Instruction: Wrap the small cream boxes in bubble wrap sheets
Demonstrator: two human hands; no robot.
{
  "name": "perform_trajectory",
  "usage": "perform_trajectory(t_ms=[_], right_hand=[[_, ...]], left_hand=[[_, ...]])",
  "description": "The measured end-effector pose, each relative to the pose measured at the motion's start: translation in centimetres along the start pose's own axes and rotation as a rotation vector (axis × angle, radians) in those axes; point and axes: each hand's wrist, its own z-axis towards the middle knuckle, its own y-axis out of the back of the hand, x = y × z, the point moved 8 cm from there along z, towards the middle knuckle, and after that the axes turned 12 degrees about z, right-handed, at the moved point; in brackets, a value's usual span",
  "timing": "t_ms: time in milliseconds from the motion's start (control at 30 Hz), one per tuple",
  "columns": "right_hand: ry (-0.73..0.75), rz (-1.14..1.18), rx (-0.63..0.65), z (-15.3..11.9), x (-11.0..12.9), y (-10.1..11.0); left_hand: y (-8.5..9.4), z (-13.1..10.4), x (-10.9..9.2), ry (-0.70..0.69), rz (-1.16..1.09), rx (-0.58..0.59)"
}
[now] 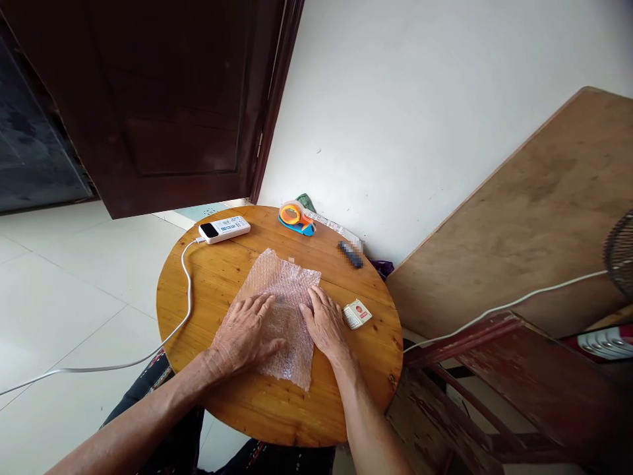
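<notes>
A sheet of clear bubble wrap lies spread on the round wooden table, its edges uneven. My left hand rests flat on its left side, fingers stretched forward and thumb pointing inward. On the right edge of the sheet lies my right hand, fingers extended and partly over the wrap. Neither hand grasps anything. Just beyond the right hand sits a small pale box with a red mark.
A tape dispenser with orange and blue parts stands at the far edge, beside a printed paper strip. A blurred dark object lies nearby. On the left, a white device trails a white cable off the table.
</notes>
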Motion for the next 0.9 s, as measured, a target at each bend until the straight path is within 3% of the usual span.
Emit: perform_trajectory(t_ms=[167,400,600,667,767,900], right_hand=[[-0.036,-0.021,-0.031,-0.1,-0.4,-0.3],[0.056,0.018,-0.207,-0.6,-0.6,0.6],[0.116,0.083,-0.379,-1.4,1.0,3.9],[0.037,0.086,-0.482,-2.2,0.0,5.9],[-0.177,0.092,-0.623,-3.7,-3.6,8.1],[-0.402,0.167,-0.499,-4.4,-8.6,6.8]], left_hand=[[0.3,-0.4,1.7,0.043,0.085,-0.004],[0.1,0.7,1.4,0.036,0.114,0.024],[0.5,0.2,1.1,0.032,0.101,-0.052],[0.8,-0.3,0.5,0.004,0.1,-0.054],[1.1,-0.8,-1.1,-0.082,0.069,-0.036],[0.7,-1.3,-2.6,-0.165,0.006,-0.002]])
